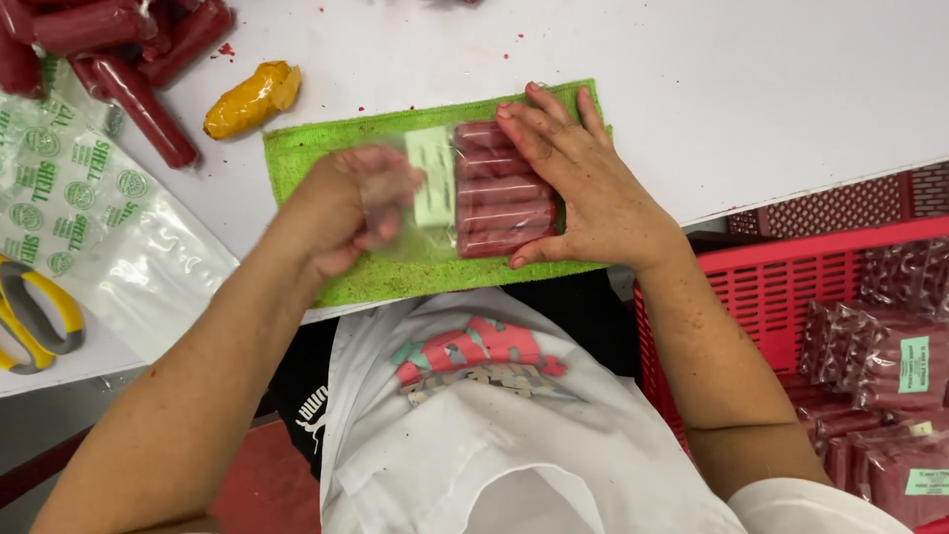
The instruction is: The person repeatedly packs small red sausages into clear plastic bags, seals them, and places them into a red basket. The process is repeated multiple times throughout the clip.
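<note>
I'm looking at a small food-packing workroom: a white worktable [751,79] with loose red sausages [129,59] piled beyond my left hand [336,213], printed plastic bags [69,198] left of it, and a red crate [761,297] of sealed packs [890,376] beside my right hand [583,188].

Our left hand [341,208] is smeared by motion blur, so we cannot tell its grip on the bag [465,188]. Our right hand [573,188] hides the sausages' [499,203] far ends. The frame edge cuts off the scissors [35,316], the loose sausages [109,49] and the red crate [791,297].
</note>
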